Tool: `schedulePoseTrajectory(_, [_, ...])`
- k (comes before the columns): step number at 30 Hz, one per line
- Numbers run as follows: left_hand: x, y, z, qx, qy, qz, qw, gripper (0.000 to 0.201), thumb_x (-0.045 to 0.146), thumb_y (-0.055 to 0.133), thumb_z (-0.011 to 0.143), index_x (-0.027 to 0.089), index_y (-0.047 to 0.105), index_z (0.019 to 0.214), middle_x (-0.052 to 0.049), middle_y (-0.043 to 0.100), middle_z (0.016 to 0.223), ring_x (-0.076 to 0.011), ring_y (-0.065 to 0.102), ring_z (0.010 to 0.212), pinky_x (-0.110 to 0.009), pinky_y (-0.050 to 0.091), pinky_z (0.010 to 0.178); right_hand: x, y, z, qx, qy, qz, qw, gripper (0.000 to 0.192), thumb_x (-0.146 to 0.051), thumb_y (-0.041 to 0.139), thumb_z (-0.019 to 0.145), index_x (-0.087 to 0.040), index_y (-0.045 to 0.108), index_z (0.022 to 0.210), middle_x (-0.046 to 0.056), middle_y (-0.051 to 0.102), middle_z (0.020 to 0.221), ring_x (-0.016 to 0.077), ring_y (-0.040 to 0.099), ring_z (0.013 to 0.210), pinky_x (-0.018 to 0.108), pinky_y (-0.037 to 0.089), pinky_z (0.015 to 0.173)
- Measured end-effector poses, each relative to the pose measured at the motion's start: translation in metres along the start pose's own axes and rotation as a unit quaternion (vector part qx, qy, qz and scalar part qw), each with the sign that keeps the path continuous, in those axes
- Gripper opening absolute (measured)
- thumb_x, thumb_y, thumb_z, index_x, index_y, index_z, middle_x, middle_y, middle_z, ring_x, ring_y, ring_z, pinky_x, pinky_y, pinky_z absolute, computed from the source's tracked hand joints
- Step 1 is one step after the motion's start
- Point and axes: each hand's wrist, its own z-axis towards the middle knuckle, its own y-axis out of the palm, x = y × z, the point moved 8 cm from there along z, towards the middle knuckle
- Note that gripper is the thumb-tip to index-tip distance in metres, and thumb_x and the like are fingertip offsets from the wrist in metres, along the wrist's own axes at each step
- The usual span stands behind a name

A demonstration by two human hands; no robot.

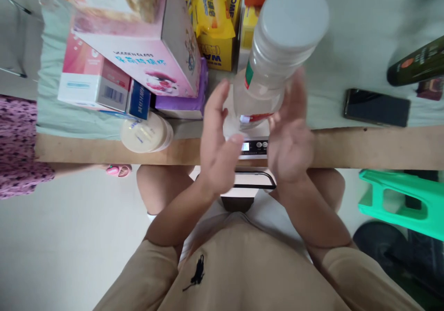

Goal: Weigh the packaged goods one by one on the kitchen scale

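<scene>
A clear bottle with a wide white lid stands on a small kitchen scale with a lit display and round buttons, at the table's front edge. My left hand is at the bottle's left side, thumb and fingers apart, with a gap between them and the bottle. On the other side my right hand is slightly blurred, its fingers stretched up beside the bottle and partly hidden behind it. Whether the right fingers touch the bottle I cannot tell. Most of the scale's platform is covered by the bottle and hands.
Left are stacked boxes, including a pink-white one, and a cream-lidded jar. Yellow soap packs lie behind. A phone and dark bottle lie right. A green stool stands below; another person's patterned clothing shows left.
</scene>
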Motion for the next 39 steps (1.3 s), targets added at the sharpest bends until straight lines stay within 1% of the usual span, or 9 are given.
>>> schedulePoseTrajectory(3, [-0.004,-0.027,-0.001,0.061,0.017,-0.012,0.998,0.062,0.071,0.066,0.082,0.028,0.067,0.127,-0.007,0.065,0.135,-0.0240,0.061,0.131,-0.037,0.052,0.109,0.000,-0.028,0.001,0.080,0.001,0.066,0.995,0.051,-0.069,0.048,0.090,-0.042,0.058,0.132,-0.003,0.052,0.151,0.0225,0.052,0.145,0.041,0.055,0.108])
schedulePoseTrajectory(5, [-0.003,-0.033,-0.005,0.051,0.049,-0.016,0.997,0.041,0.061,0.066,0.087,0.022,0.070,0.101,-0.005,0.069,0.097,-0.0168,0.068,0.097,-0.029,0.054,0.085,0.003,-0.046,-0.002,0.149,-0.003,0.084,0.985,0.043,-0.060,0.048,0.089,-0.031,0.067,0.114,0.004,0.066,0.124,0.0174,0.068,0.114,0.032,0.058,0.086])
schedulePoseTrajectory(6, [-0.002,-0.032,-0.008,0.027,0.070,-0.018,0.997,0.035,0.053,0.063,0.091,0.019,0.065,0.083,-0.003,0.062,0.077,-0.0120,0.063,0.076,-0.025,0.049,0.071,0.005,-0.053,-0.005,0.178,-0.009,0.096,0.979,0.037,-0.056,0.050,0.086,-0.026,0.068,0.097,0.004,0.067,0.100,0.0135,0.068,0.091,0.027,0.054,0.072])
schedulePoseTrajectory(8, [-0.001,-0.025,-0.014,-0.025,0.100,-0.016,0.995,0.045,0.036,0.054,0.096,0.015,0.042,0.058,0.002,0.036,0.054,-0.0058,0.038,0.051,-0.023,0.028,0.053,0.011,-0.058,-0.009,0.201,-0.010,0.124,0.972,0.034,-0.049,0.054,0.080,-0.020,0.053,0.064,-0.001,0.045,0.059,0.0073,0.045,0.053,0.022,0.036,0.050])
schedulePoseTrajectory(9, [-0.002,-0.022,-0.017,-0.042,0.102,-0.017,0.994,0.048,0.030,0.052,0.096,0.015,0.031,0.055,0.003,0.025,0.051,-0.0047,0.026,0.047,-0.024,0.019,0.050,0.015,-0.058,-0.009,0.198,-0.004,0.135,0.971,0.040,-0.047,0.056,0.079,-0.019,0.041,0.055,-0.004,0.028,0.051,0.0057,0.031,0.045,0.022,0.026,0.045])
schedulePoseTrajectory(10, [-0.004,-0.020,-0.018,-0.050,0.096,-0.020,0.994,0.050,0.027,0.051,0.095,0.016,0.024,0.054,0.004,0.018,0.050,-0.0043,0.019,0.046,-0.026,0.013,0.050,0.019,-0.055,-0.010,0.188,0.007,0.143,0.972,0.045,-0.046,0.056,0.077,-0.019,0.030,0.052,-0.005,0.017,0.049,0.0049,0.021,0.043,0.022,0.020,0.043])
schedulePoseTrajectory(12, [-0.009,-0.020,-0.017,-0.044,0.072,-0.030,0.996,0.051,0.027,0.052,0.093,0.017,0.020,0.054,0.004,0.014,0.051,-0.0044,0.014,0.046,-0.027,0.009,0.050,0.024,-0.051,-0.009,0.167,0.027,0.149,0.974,0.050,-0.047,0.057,0.077,-0.019,0.023,0.053,-0.006,0.011,0.049,0.0047,0.016,0.042,0.022,0.016,0.043])
schedulePoseTrajectory(26, [-0.022,-0.018,-0.006,-0.007,0.001,-0.070,0.997,0.061,0.035,0.061,0.085,0.016,0.016,0.049,0.004,0.010,0.046,-0.0030,0.013,0.042,-0.026,0.006,0.047,0.027,-0.051,-0.005,0.153,0.018,0.163,0.974,0.048,-0.048,0.055,0.082,-0.019,0.027,0.055,-0.006,0.014,0.049,0.0049,0.018,0.042,0.021,0.019,0.042])
schedulePoseTrajectory(39, [-0.026,-0.022,-0.006,-0.009,0.001,-0.050,0.999,0.064,0.041,0.061,0.086,0.017,0.014,0.050,0.004,0.009,0.047,-0.0032,0.011,0.044,-0.027,0.007,0.046,0.027,-0.052,-0.004,0.168,0.019,0.163,0.972,0.047,-0.047,0.054,0.081,-0.019,0.028,0.053,-0.005,0.015,0.047,0.0053,0.019,0.041,0.023,0.017,0.042])
